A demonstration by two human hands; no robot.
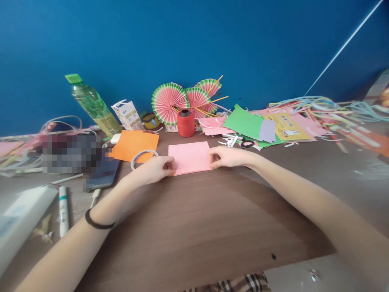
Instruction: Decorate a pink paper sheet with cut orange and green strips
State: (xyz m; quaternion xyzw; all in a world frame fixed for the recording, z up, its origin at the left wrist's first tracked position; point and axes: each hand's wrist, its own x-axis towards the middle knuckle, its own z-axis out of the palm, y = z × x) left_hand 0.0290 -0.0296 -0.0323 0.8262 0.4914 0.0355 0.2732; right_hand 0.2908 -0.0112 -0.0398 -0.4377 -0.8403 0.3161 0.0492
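Note:
A pink sheet of paper (192, 157) lies on the brown table, its near edge facing me. My left hand (155, 168) pinches the near left corner, fingers closed. At the near right corner my right hand (224, 157) grips the sheet between thumb and curled fingers. Just beyond the sheet stands a red spool of thread (186, 124). Behind it lean several folded paper fans (170, 103) in pink and green. Orange paper (135, 144) lies to the left, beyond my left hand, with a looped white cable (133, 162) partly over it.
At left are a green bottle (91, 101), a white carton (129, 117), a phone (106, 172) and a marker (63, 211). Scissors (246, 144), green paper (243, 123) and a yellow booklet (285, 125) lie right of the spool. Paper strips (334, 111) pile against the blue wall.

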